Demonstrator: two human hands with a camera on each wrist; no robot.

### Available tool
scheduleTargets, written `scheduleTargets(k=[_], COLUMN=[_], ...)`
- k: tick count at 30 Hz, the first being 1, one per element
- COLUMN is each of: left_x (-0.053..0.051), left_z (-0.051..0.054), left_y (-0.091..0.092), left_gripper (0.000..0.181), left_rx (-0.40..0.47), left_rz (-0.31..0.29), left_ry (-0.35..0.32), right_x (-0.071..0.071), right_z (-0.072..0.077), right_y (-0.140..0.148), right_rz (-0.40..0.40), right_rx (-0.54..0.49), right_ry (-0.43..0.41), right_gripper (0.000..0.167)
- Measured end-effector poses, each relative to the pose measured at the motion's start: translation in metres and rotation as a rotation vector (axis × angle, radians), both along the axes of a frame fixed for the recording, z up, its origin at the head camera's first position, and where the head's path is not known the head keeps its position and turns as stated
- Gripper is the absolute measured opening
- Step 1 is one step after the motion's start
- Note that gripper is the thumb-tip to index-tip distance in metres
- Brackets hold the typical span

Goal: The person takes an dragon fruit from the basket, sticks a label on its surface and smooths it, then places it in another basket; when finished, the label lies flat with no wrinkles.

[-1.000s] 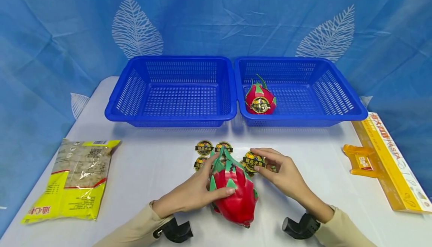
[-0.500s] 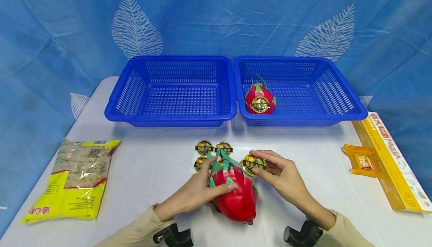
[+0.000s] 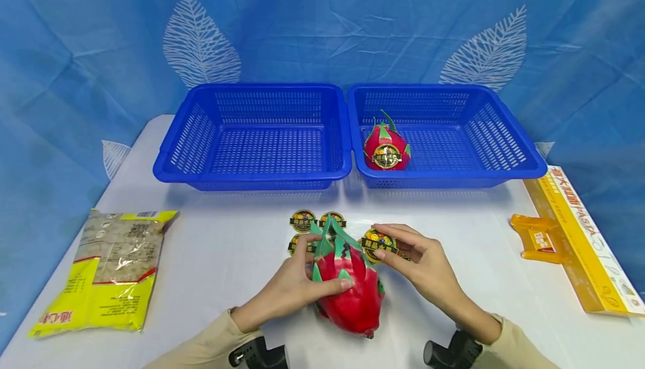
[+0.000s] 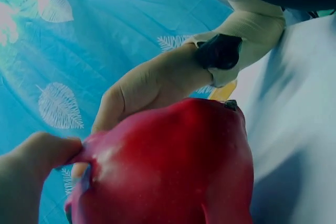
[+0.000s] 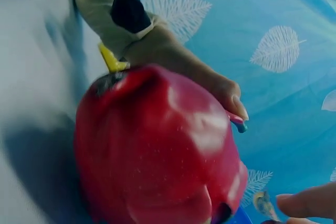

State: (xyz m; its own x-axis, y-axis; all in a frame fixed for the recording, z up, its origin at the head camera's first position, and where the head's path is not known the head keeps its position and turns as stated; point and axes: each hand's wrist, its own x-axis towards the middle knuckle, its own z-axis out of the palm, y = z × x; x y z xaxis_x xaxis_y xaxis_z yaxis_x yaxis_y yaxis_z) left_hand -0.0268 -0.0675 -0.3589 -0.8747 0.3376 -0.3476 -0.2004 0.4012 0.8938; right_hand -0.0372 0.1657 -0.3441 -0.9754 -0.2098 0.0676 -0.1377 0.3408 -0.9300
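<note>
A red dragon fruit [image 3: 355, 304] with green scales lies on the white table in front of the person. My left hand [image 3: 294, 288] grips it from the left side, thumb across its top. Just right of its green tips, my right hand [image 3: 425, 260] pinches a round black-and-gold fruit sticker [image 3: 379, 243] by its edge. More such stickers [image 3: 303, 220] lie on the table behind the fruit, partly hidden by it. In the left wrist view the dragon fruit [image 4: 173, 166] hides most of the right hand's fingers; the right wrist view shows its rounded lower end [image 5: 157, 150].
Two blue baskets [image 3: 252, 177] stand side by side at the back; the right basket [image 3: 453, 177] holds another dragon fruit [image 3: 385, 139] bearing a sticker. At left lies a yellow food bag [image 3: 108, 274]. An orange plastic piece [image 3: 536, 239] and a pasta box [image 3: 587, 246] are at right.
Between one second and half a second ago, the right hand brought the sticker slightly left toward the dragon fruit, whose lower end shifted a little. Since then both hands are nearly still.
</note>
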Motion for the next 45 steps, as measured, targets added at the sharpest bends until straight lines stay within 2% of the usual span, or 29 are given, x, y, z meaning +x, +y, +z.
scheduleTargets(k=[7, 8, 10, 14, 15, 17, 22, 26, 29, 33, 36, 40, 45], left_x=[0.000, 0.000, 0.000, 0.000, 0.000, -0.001, -0.005, -0.011, -0.016, -0.020, -0.021, -0.022, -0.023], left_z=[0.006, 0.008, 0.012, 0.019, 0.020, 0.023, 0.026, 0.026, 0.024, 0.020, 0.020, 0.021, 0.022], left_y=[-0.002, -0.003, -0.005, -0.008, -0.009, -0.011, -0.016, -0.021, -0.024, -0.027, -0.027, -0.026, -0.026], left_gripper=[0.089, 0.089, 0.088, 0.086, 0.086, 0.086, 0.088, 0.089, 0.089, 0.087, 0.086, 0.086, 0.085], left_rx=[0.037, 0.045, 0.072, 0.153, 0.181, 0.249, 0.388, 0.410, 0.428, 0.432, 0.414, 0.399, 0.397], left_rz=[0.055, 0.062, 0.071, 0.078, 0.080, 0.092, 0.148, 0.200, 0.228, 0.266, 0.290, 0.317, 0.343], left_ry=[0.083, 0.097, 0.129, 0.195, 0.215, 0.243, 0.328, 0.384, 0.382, 0.369, 0.397, 0.414, 0.380], right_x=[0.004, 0.002, 0.003, -0.005, -0.006, -0.009, -0.011, -0.011, -0.006, 0.004, 0.007, 0.007, 0.006], right_z=[0.011, 0.002, -0.003, -0.047, -0.050, -0.068, -0.075, -0.066, -0.040, 0.005, 0.025, 0.030, 0.029], right_y=[0.001, 0.005, 0.008, 0.027, 0.029, 0.037, 0.041, 0.033, 0.016, -0.014, -0.031, -0.045, -0.057], right_rz=[0.004, 0.010, 0.002, 0.022, 0.015, 0.021, 0.036, 0.097, 0.149, 0.166, 0.157, 0.121, 0.077], right_rx=[-0.158, -0.180, -0.226, -0.323, -0.341, -0.372, -0.422, -0.455, -0.473, -0.467, -0.435, -0.358, -0.253], right_ry=[-0.040, -0.039, -0.050, -0.022, -0.026, -0.018, -0.019, 0.024, 0.059, 0.099, 0.141, 0.211, 0.303], right_gripper=[0.035, 0.036, 0.037, 0.040, 0.040, 0.041, 0.043, 0.044, 0.043, 0.039, 0.036, 0.032, 0.029])
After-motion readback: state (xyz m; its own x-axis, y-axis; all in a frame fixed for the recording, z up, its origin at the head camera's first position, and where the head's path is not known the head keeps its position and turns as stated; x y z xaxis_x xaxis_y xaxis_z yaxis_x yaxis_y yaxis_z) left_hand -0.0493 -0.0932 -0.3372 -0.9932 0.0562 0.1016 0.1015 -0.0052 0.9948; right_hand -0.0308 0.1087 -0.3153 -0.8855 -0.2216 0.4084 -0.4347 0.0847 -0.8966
